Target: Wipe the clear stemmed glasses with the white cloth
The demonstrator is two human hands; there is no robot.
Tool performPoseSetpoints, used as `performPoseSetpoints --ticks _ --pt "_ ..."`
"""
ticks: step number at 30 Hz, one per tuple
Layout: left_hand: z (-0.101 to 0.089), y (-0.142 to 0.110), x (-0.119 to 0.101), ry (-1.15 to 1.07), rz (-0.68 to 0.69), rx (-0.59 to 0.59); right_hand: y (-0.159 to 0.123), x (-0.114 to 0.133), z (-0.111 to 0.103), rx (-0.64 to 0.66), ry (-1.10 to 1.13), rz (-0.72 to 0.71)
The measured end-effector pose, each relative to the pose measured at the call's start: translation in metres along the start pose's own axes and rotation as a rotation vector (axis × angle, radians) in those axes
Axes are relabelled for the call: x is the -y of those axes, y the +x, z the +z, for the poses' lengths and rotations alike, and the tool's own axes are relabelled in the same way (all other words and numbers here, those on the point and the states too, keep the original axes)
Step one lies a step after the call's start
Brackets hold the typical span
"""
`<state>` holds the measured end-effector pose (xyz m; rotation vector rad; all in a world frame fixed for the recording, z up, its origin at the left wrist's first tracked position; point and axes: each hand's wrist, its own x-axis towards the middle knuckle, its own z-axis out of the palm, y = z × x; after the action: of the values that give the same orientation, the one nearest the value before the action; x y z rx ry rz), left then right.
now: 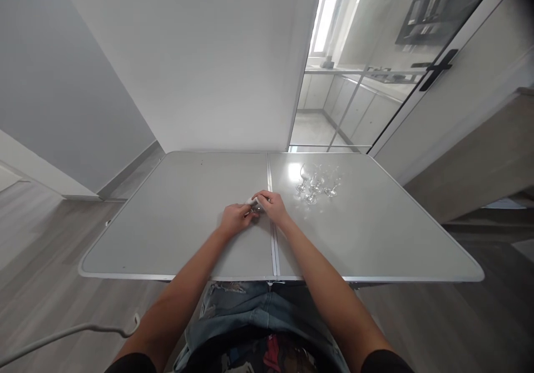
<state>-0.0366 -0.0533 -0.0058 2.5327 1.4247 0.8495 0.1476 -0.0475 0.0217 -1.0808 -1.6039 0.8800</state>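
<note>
Near the middle of the table, my left hand (236, 218) is closed on a small clear glass (258, 209), which is mostly covered by fingers. Close against it, my right hand (271, 205) is also closed, its fingers pinching at a small white piece (252, 201) by the glass. Whether the white piece is cloth or paper cannot be made out. To the right of my hands, several clear stemmed glasses (311, 198) stand upright in a tight group.
The pale grey folding table (187, 239) has a metal seam (274, 250) down its middle and rounded corners. A white wall (200, 73) rises behind it. At the back right is a glass door with a black handle (438, 70). A pale cable (83, 327) shows at lower left.
</note>
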Motion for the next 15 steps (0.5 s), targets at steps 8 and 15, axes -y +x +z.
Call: performPoseSetpoints --ticks 8,15 --pt "-0.005 0.000 -0.001 -0.236 -0.026 -0.042 0.000 0.009 -0.013 0.039 0.589 0.265" --pt "-0.009 0.005 -0.006 -0.490 -0.141 -0.043 0.004 0.006 -0.011 0.044 0.844 0.279"
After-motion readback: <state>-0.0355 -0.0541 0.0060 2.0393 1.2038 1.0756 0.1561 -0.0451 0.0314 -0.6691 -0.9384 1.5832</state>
